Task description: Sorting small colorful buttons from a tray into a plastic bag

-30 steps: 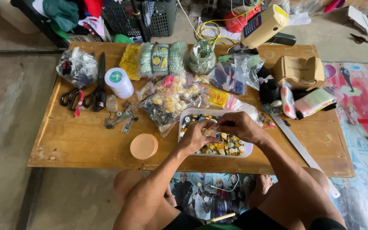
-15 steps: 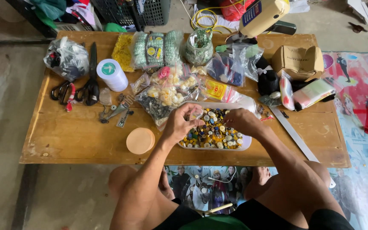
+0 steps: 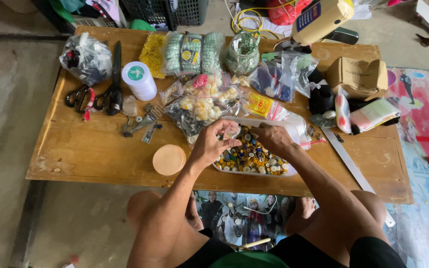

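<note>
Buttons point(image 3: 250, 155) fill the white oval tray point(image 3: 254, 172) at the near edge of your wooden table point(image 3: 90, 149), right in front of you. Far to the left lie black scissors point(image 3: 111, 92) beside a white thread spool point(image 3: 139, 81), and a round tan lid point(image 3: 169, 159) sits just left of the tray. Your left hand point(image 3: 209, 145) pinches a small clear packet point(image 3: 232, 131) over the tray's left end; your right hand point(image 3: 273, 139) has its fingers curled and dipped toward the buttons, though I cannot tell whether it grips one. The tray sits close to the table's edge, so a nudge from your wrists could tip it onto your lap. Loosen the pinch and the packet would likely drop among the buttons. Bags of trims point(image 3: 199, 106) crowd just behind the tray, easy to snag.
</note>
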